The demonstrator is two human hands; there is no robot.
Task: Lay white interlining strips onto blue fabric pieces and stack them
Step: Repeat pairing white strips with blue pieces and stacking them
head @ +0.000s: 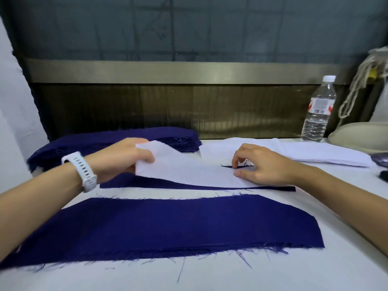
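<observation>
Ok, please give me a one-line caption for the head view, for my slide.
Left hand and right hand lay a white strip onto a blue fabric piece on the table.

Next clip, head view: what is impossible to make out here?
Head view throughout.
Blue piece: mostly covered by the white strip.
Left hand: most fingertips behind the strip's raised end.
Right hand: pinching or only pressing the strip, unclear.
Dark object: cut off by the right edge.
Bottle label: print too small.
</observation>
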